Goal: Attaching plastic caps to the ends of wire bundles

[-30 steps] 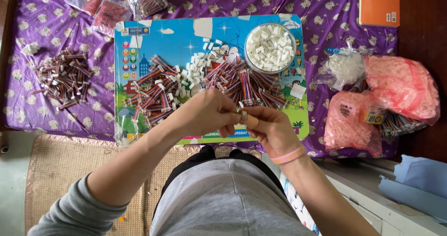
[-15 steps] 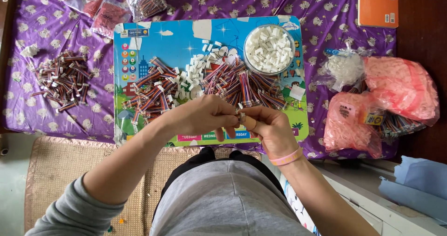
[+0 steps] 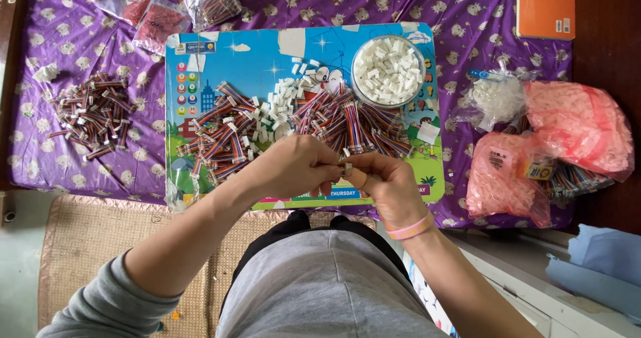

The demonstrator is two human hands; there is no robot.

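A small white connector [image 3: 346, 170] with short multicoloured wires is pinched between the fingers of the left hand [image 3: 294, 168] and the right hand [image 3: 387, 188], which meet at the near edge of the blue cartoon board [image 3: 220, 61]; most of the piece is hidden by the fingers. On the board, just beyond the hands, lies a loose heap of striped wire bundles [image 3: 354, 121], fanned and overlapping. A second heap of wire bundles [image 3: 217, 134] lies on the board's left half. Loose white connector housings [image 3: 280, 104] are scattered between the two heaps.
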